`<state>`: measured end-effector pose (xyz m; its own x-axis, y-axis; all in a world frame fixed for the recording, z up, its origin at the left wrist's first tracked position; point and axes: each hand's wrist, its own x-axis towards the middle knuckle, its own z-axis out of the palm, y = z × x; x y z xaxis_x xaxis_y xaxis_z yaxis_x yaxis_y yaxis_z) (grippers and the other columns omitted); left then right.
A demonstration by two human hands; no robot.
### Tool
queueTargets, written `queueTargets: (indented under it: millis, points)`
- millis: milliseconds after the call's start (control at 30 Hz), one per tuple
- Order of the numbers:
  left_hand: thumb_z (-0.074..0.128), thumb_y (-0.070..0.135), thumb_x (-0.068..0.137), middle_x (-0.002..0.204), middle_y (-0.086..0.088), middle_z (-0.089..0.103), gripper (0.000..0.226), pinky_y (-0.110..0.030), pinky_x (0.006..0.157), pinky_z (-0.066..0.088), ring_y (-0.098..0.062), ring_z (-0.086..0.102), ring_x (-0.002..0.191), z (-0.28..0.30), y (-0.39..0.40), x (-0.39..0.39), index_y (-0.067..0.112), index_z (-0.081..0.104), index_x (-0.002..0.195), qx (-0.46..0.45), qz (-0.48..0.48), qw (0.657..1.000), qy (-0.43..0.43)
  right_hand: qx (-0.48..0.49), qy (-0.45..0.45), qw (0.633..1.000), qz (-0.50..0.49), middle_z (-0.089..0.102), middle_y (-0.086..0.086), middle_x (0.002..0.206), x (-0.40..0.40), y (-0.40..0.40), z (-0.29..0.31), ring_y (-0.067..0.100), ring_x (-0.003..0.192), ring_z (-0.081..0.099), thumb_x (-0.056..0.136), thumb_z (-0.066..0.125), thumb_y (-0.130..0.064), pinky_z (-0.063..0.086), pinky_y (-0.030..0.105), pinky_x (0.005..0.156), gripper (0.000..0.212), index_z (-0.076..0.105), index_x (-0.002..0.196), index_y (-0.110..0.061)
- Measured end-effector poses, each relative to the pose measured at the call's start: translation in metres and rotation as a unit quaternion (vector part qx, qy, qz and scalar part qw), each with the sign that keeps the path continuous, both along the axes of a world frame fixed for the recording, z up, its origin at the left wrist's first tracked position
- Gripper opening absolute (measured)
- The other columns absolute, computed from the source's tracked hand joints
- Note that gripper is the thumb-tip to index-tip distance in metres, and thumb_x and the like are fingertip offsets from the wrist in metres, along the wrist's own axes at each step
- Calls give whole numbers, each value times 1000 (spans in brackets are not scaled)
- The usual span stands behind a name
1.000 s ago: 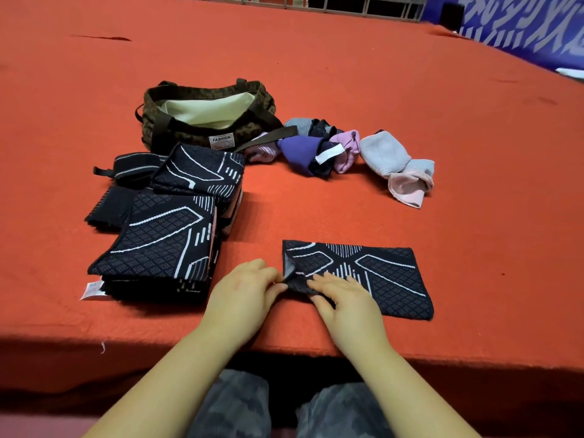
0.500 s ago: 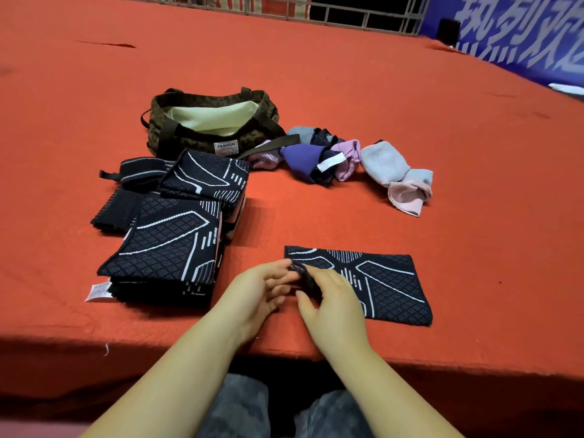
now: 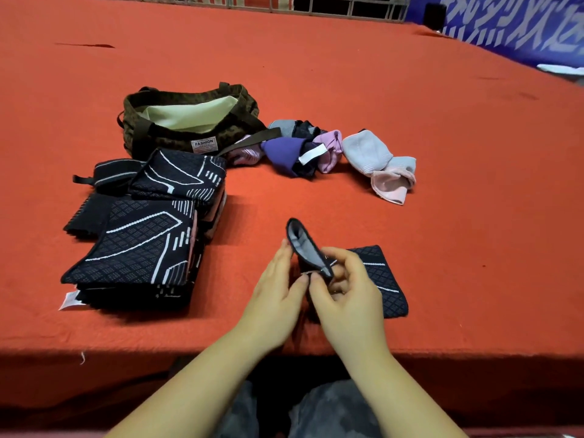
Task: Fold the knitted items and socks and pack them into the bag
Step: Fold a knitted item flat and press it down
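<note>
The black knitted piece with white line pattern lies near the front edge of the red table, its left end lifted and turned up so the grey inner side shows as an open mouth. The left hand holds that raised end from the left, its fingers fairly straight along the fabric and the thumb pressing the lower edge. The right hand grips the same end from the right, fingers curled around the rim with the thumb meeting the left thumb at the bottom. The rest of the piece lies flat on the table to the right of the hands.

Left of the knitted piece, just apart from it, sits a stack of folded black knits, with a white tag poking out at its near corner. Beyond the stack stands the open camouflage bag, pale lining showing. Right of the bag lies a loose heap of socks in purple, pink and grey. Bare red cloth spreads wide to the right of the knitted piece and between it and the socks.
</note>
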<state>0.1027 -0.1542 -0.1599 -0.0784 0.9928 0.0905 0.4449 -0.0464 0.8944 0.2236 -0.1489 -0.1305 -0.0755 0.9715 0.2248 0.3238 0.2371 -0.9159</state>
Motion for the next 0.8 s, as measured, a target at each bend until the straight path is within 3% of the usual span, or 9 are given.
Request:
queueTargets:
  millis: [67, 133, 233, 333, 433, 533, 633, 700, 800]
  points:
    - [21, 55, 85, 158, 8, -7, 76, -29, 120, 0, -5, -7, 145, 0, 6, 12, 23, 3, 152, 4, -17, 992, 123, -4, -16, 1000, -21, 63, -16, 79, 14, 2, 6, 6, 69, 60, 78, 66, -12, 50, 28, 70, 39, 55, 94, -46]
    - [3, 63, 76, 148, 16, -22, 82, -23, 115, -12, -1, -21, 139, 9, 10, 28, 27, -12, 147, 8, -38, 976, 213, 0, -46, 998, -51, 64, -12, 79, 29, 6, 7, 7, 72, 60, 77, 65, -16, 51, 32, 73, 39, 53, 95, -49]
    - [2, 60, 79, 154, 10, -21, 78, -27, 112, -16, -8, -22, 142, 12, 23, 46, 28, -12, 149, 4, -73, 953, 295, -9, -100, 991, -88, 65, -13, 86, 50, 14, -4, 15, 79, 61, 71, 58, -29, 50, 40, 80, 37, 57, 106, -41]
    - [7, 54, 84, 158, 0, -17, 74, -31, 112, -17, -17, -19, 144, 6, 36, 60, 26, -5, 151, -25, -108, 928, 356, -4, -181, 976, -117, 66, -11, 95, 66, 20, -20, 20, 89, 60, 75, 64, -23, 41, 39, 94, 38, 61, 113, -28]
    - [13, 49, 91, 159, -2, -13, 68, -34, 114, -15, -18, -17, 145, 1, 46, 72, 22, -2, 152, -37, -130, 913, 386, 12, -221, 964, -148, 66, -11, 97, 77, 23, -30, 18, 94, 57, 78, 65, -15, 32, 34, 92, 36, 62, 112, -26]
    - [18, 48, 98, 159, -3, -10, 64, -36, 116, -13, -18, -15, 145, -2, 53, 81, 19, -2, 152, -52, -141, 901, 406, 8, -230, 961, -156, 62, -12, 84, 85, 27, -34, 19, 90, 55, 76, 66, -15, 31, 34, 88, 35, 61, 109, -27]
    - [-5, 60, 79, 160, -3, -9, 84, -38, 116, -14, -18, -13, 146, -11, 56, 85, 19, -2, 152, -56, -150, 885, 438, -6, -244, 957, -160, 54, -13, 75, 92, 31, -38, 20, 87, 53, 74, 67, -17, 31, 33, 85, 37, 60, 109, -26]
    - [-10, 61, 73, 160, -3, -9, 89, -37, 115, -14, -18, -12, 146, -15, 57, 84, 20, -1, 152, -46, -150, 880, 449, -20, -246, 956, -161, 52, -12, 82, 95, 32, -40, 19, 92, 52, 76, 67, -22, 31, 33, 86, 38, 59, 112, -25]
    - [0, 57, 81, 160, -3, -9, 79, -37, 115, -13, -19, -12, 146, -15, 57, 83, 20, -2, 152, -48, -149, 879, 451, -49, -272, 947, -165, 54, -9, 93, 98, 36, -38, 20, 103, 52, 83, 64, -35, 32, 35, 89, 34, 58, 114, -24]
